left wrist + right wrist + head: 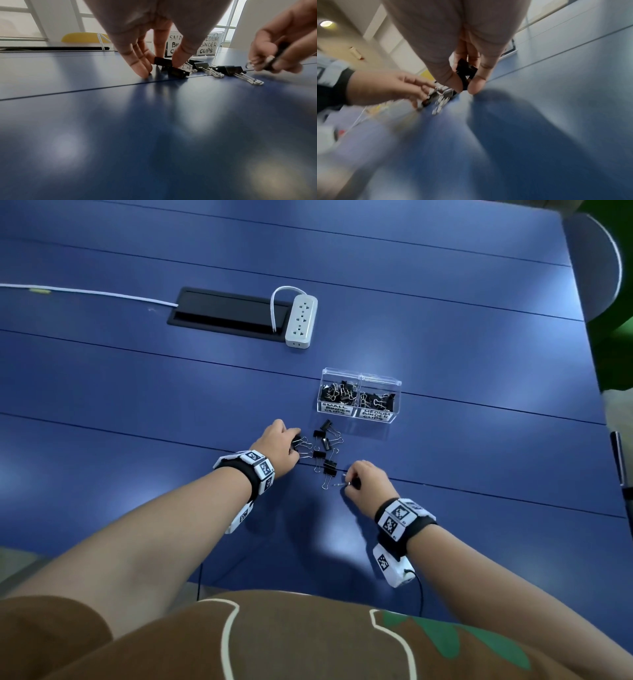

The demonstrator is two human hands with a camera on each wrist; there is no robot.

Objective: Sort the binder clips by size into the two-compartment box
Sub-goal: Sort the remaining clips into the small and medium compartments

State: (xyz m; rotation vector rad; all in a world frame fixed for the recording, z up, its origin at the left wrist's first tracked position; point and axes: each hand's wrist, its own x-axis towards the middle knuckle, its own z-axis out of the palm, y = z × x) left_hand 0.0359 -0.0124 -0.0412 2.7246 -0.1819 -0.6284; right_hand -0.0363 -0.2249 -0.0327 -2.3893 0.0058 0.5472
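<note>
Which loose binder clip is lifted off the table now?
The clip pinched in the right hand, nearest the person; the others lie on the table.

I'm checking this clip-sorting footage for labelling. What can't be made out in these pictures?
- Size of the clip in the right hand: right wrist view is motion-blurred, fingers cover it.
- Small-clips label on the box: left wrist view, left hand hides most letters.
- Clip counts in each compartment: head view, too small and tangled.
</note>
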